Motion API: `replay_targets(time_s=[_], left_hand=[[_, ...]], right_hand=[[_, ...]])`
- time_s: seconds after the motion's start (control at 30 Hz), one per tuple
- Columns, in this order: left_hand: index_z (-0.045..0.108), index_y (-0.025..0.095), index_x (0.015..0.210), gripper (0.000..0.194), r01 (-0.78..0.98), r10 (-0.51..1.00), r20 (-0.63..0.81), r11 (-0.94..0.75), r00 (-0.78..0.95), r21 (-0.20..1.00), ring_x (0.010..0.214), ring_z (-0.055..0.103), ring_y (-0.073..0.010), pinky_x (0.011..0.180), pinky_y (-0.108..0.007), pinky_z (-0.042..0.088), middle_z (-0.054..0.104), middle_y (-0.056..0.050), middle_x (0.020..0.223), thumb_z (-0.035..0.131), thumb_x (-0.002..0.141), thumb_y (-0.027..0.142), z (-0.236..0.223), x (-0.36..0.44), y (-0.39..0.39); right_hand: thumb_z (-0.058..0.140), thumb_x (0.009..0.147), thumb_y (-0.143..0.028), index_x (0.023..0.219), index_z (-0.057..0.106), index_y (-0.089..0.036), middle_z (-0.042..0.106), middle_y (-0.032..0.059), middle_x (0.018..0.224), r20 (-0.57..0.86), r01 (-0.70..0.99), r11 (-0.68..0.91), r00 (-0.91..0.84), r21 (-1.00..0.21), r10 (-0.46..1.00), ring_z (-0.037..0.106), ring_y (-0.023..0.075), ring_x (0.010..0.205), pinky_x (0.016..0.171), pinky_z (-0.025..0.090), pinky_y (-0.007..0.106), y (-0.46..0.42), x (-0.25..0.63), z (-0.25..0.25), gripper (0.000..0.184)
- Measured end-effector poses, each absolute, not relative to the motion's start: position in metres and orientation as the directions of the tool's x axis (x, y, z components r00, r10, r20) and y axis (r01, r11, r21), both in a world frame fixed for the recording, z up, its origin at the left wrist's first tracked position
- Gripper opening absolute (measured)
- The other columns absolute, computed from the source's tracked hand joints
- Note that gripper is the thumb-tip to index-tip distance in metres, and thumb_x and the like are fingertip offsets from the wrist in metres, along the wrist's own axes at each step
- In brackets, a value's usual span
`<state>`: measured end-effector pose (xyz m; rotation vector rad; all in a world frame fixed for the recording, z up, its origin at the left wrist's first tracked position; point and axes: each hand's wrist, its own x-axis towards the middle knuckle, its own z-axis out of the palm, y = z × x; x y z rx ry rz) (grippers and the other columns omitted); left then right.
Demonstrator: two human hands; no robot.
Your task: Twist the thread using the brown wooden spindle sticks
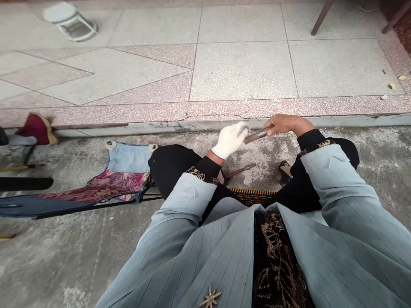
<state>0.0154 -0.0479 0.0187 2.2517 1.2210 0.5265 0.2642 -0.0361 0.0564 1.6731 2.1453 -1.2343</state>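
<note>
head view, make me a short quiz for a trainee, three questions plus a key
1. Multiple choice. Which hand wears the white glove? a) left; b) right; c) both
2. True or false. The stool is on the tiles.
3. Open question. What does the right hand hold?

Key:
1. a, the left hand.
2. True.
3. A rod with a grey ridged section.
</note>
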Motion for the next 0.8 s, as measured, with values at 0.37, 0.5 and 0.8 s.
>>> replay_targets(time_s=[0.37, 0.5, 0.8], left_hand=[[0.064, 0.016, 0.097, 0.033, -0.23, 0.834, -0.114, 0.276, 0.54, 0.933, 0.042, 0.031, -0.004, 0.04, -0.02, 0.023, 0.047, 0.005, 0.06, 0.068, 0.082, 0.045, -0.003, 0.026, -0.054], [0.064, 0.016, 0.097, 0.026, -0.27, 0.88, -0.141, 0.286, 0.454, 0.919, 0.041, 0.031, -0.0035, 0.038, -0.019, 0.022, 0.047, 0.006, 0.059, 0.067, 0.082, 0.037, -0.01, 0.029, -0.056], [0.066, 0.015, 0.087, 0.012, 0.025, 0.894, 0.02, -0.035, 0.448, 0.999, 0.053, 0.047, -0.0068, 0.053, -0.021, 0.039, 0.059, 0.001, 0.067, 0.057, 0.082, 0.022, 0.001, 0.036, -0.069]], right_hand=[[0.069, 0.085, -0.053, 0.119, 0.063, -0.017, 0.065, 0.0026, 0.08, -0.125, 0.087, -0.111, -0.174, -0.99, 0.977, 0.059, 0.0121, 0.068, 0.063, 0.051, 0.024, -0.046, 0.269, 0.083, 0.05], [0.063, 0.092, -0.045, 0.117, 0.061, -0.017, 0.063, 0.0019, 0.076, -0.201, 0.038, -0.202, 0.042, -0.979, 0.979, 0.06, 0.0118, 0.066, 0.06, 0.053, 0.022, -0.038, 0.27, 0.075, 0.038], [0.068, 0.088, -0.032, 0.105, 0.067, -0.014, 0.06, 0.0023, 0.071, -0.221, 0.131, -0.265, 0.28, -0.955, 0.934, 0.053, 0.0099, 0.056, 0.053, 0.046, 0.022, -0.026, 0.271, 0.051, 0.025]])
